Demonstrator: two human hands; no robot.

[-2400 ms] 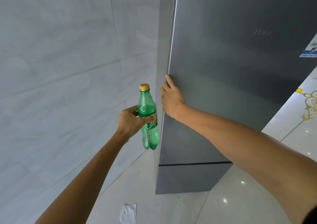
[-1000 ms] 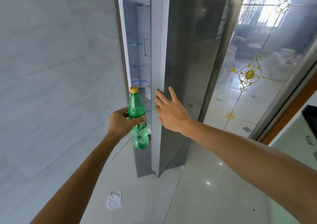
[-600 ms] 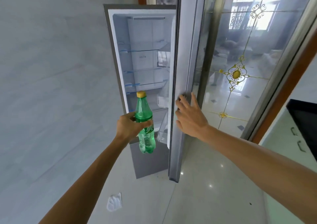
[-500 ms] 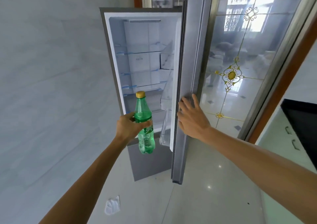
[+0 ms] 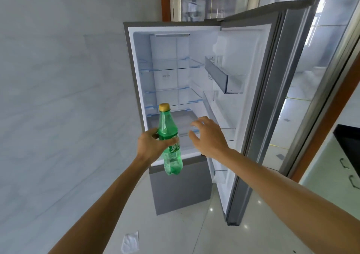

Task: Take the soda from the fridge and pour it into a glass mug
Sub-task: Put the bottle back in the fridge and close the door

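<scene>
My left hand [image 5: 151, 145] grips a green soda bottle [image 5: 170, 146] with a yellow cap, held upright in front of the grey fridge [image 5: 132, 74]. The fridge's upper door [image 5: 272, 98] stands wide open to the right, showing bare glass shelves and clear door bins. My right hand [image 5: 207, 137] hovers with fingers spread just right of the bottle, in front of the lowest shelf, touching nothing. No glass mug is in view.
A pale marbled wall [image 5: 58, 98] runs along the left. A crumpled white scrap [image 5: 130, 242] lies on the glossy tiled floor. A glass partition with a brown frame [image 5: 327, 117] stands behind the door. A green cabinet with a dark countertop [image 5: 348, 146] sits at right.
The fridge door has swung from nearly shut to wide open. My right hand has left the door edge and now floats beside the bottle. My left hand keeps holding the bottle.
</scene>
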